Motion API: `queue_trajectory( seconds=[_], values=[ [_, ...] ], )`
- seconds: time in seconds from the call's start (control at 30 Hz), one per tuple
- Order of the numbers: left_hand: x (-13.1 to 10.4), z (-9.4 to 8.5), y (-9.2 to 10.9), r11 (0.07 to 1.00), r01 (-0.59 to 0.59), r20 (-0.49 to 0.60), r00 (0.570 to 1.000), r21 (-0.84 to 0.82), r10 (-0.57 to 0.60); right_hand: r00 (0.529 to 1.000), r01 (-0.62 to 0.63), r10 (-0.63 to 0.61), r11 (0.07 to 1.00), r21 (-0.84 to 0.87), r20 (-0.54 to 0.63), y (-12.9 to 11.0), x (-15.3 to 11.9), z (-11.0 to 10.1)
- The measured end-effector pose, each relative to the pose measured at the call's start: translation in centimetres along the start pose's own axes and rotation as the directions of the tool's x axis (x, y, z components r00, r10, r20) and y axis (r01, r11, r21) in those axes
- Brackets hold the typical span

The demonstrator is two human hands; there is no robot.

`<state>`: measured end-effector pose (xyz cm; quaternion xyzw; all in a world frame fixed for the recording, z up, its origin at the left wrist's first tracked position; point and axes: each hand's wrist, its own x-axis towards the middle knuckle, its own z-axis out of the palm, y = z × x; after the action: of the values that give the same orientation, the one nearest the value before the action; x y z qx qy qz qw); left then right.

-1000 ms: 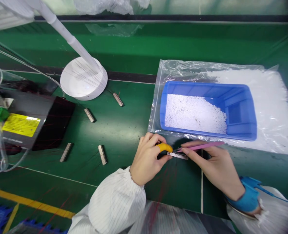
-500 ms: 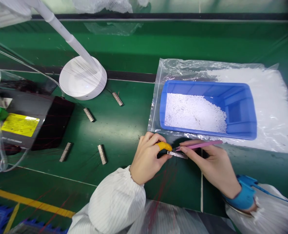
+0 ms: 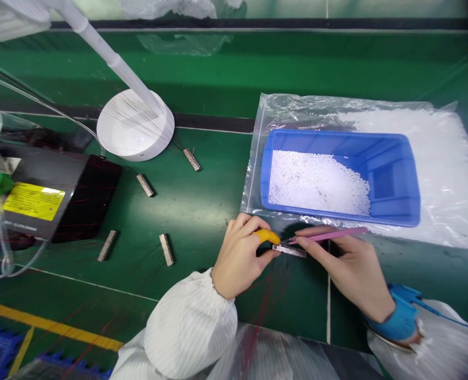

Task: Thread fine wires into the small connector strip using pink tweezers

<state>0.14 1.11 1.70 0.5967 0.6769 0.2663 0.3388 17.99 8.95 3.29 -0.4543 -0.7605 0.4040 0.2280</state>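
My left hand [image 3: 244, 253], with a yellow finger cot on one finger, pinches the left end of a small metal strip with a row of dark pins [image 3: 291, 250]. My right hand [image 3: 348, 269], a blue wrist strap [image 3: 394, 314] below it, grips pink tweezers [image 3: 336, 234]. The tips of the tweezers reach the strip's upper edge, close to the yellow-covered finger; whether they hold anything is too small to tell. Just beyond both hands stands a blue bin [image 3: 414, 195] partly filled with small white beads [image 3: 316, 182].
A clear plastic bag of white beads [image 3: 447, 174] lies under the bin. Several similar strips [image 3: 166, 249] are spread on the green bench to the left. A white lamp base [image 3: 134, 126] and a black device with a yellow label [image 3: 87, 195] stand farther left.
My right hand and the tweezers have shifted very slightly to the right. My left hand keeps its pinch on the strip.
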Motion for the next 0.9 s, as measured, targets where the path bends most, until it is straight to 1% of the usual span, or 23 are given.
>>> queue_trajectory(
  seconds=[0.23, 0.33, 0.43, 0.6, 0.67, 0.9],
  values=[
    [0.1, -0.1, 0.1, 1.000, 0.003, 0.004, 1.000, 0.015, -0.003, 1.000, 0.026, -0.026, 0.999, -0.024, 0.006, 0.1, 0.1, 0.2],
    [0.1, -0.2, 0.2, 1.000, 0.017, 0.019, 1.000, 0.007, -0.017, 0.998, 0.066, -0.066, 0.997, -0.049, 0.005, 0.1, 0.1, 0.2],
    [0.1, -0.2, 0.3, 1.000, 0.020, 0.025, 0.999, 0.001, -0.020, 0.991, 0.135, -0.136, 0.985, -0.105, 0.002, 0.1, -0.1, 0.2],
    [0.1, -0.2, 0.3, 1.000, -0.001, 0.015, 1.000, 0.008, 0.001, 0.957, 0.280, -0.289, 0.933, -0.227, -0.004, -0.2, -0.4, 0.3],
    [0.2, -0.2, 0.3, 1.000, -0.002, 0.018, 1.000, 0.011, 0.002, 0.944, 0.319, -0.330, 0.910, -0.266, 0.003, -0.4, -0.4, 0.3],
    [0.2, -0.2, 0.2, 1.000, -0.008, 0.010, 1.000, 0.019, 0.008, 0.921, 0.369, -0.387, 0.831, -0.416, 0.044, -1.3, -0.8, 0.4]
  ],
)
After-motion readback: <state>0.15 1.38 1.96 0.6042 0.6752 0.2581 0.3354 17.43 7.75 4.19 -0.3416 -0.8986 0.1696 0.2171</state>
